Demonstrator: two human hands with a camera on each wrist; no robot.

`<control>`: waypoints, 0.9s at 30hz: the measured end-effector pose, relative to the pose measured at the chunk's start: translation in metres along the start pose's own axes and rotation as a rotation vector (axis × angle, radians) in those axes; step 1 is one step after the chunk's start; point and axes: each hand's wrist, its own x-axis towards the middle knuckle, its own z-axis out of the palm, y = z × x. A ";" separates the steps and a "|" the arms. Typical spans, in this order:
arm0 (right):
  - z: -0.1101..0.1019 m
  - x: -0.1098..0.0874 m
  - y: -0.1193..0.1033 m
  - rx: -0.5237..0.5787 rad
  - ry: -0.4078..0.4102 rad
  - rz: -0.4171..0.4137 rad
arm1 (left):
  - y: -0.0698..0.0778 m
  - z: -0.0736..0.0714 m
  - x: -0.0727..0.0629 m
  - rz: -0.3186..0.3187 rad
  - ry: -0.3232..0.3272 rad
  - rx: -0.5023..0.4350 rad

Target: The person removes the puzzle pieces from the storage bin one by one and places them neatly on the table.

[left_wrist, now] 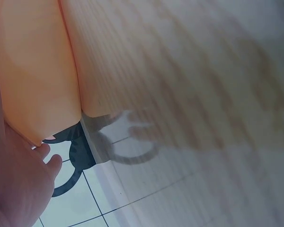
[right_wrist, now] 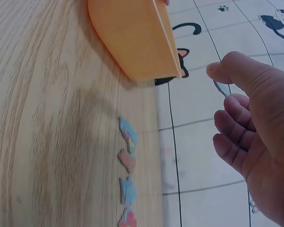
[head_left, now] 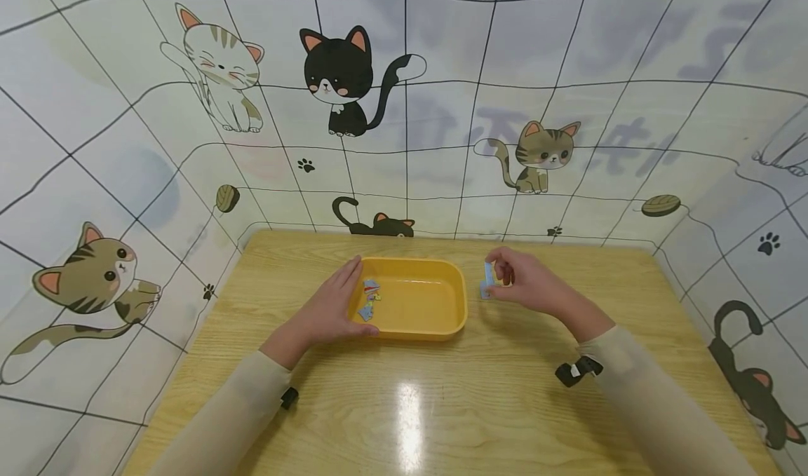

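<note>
My left hand (head_left: 326,308) grips the left end of a shallow yellow tray (head_left: 423,335), thumb along the near rim and fingers at the far corner. Several small puzzle pieces (head_left: 366,313) lie at the tray's left side. Right of the tray, my right hand (head_left: 527,283) pinches a small light-blue puzzle piece (head_left: 489,271) between thumb and index finger. In the right wrist view this piece (right_wrist: 221,88) shows nearly edge-on, and the other fingers curl below it. Under that hand, several blue and pink puzzle pieces (right_wrist: 128,191) lie in a row on the table.
The wooden table (head_left: 353,406) meets a white cloth wall (head_left: 435,125) printed with cats and grid lines at the back and both sides. Black straps (head_left: 577,371) sit at the wrists over beige sleeves. Light glares off the table's near middle.
</note>
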 end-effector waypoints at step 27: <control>-0.038 -0.065 0.060 -0.149 0.093 0.154 | -0.002 0.000 -0.001 -0.009 -0.005 -0.008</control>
